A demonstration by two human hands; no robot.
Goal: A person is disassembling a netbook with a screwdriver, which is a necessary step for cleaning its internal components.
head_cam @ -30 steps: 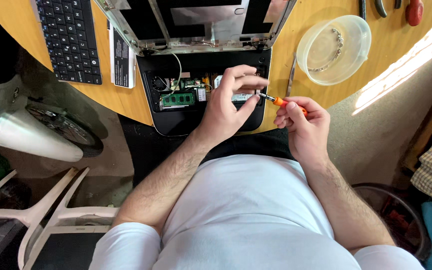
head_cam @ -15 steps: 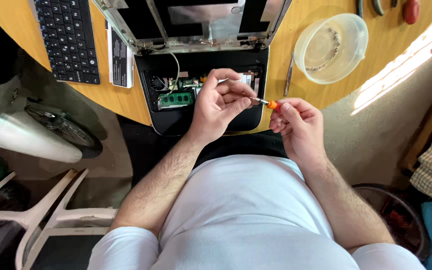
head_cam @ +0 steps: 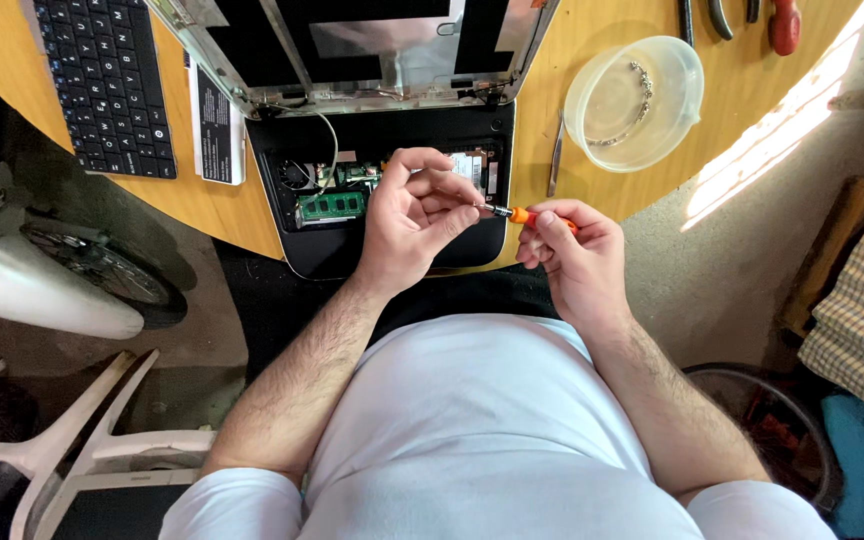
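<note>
An opened laptop (head_cam: 322, 250) lies at the near edge of a round wooden table (head_cam: 562, 140), its base uncovered with a green circuit board (head_cam: 330, 205) and wires showing. My right hand (head_cam: 567, 250) grips a small orange-handled screwdriver (head_cam: 524, 214), whose tip points left. My left hand (head_cam: 412, 215) hovers over the laptop's right half, its fingertips pinched at the screwdriver tip. Whether a screw sits between those fingers is too small to tell.
A loose black keyboard (head_cam: 102, 80) and a white-edged flat part (head_cam: 214, 118) lie left of the laptop. A clear plastic bowl (head_cam: 637, 100) holding small parts stands at the right, with tweezers (head_cam: 555, 160) beside it. Tool handles (head_cam: 782, 22) lie at the far edge.
My left hand has lifted off the laptop's inside and drawn its fingers together at the screwdriver tip. The right hand with the screwdriver stayed near the laptop's right corner.
</note>
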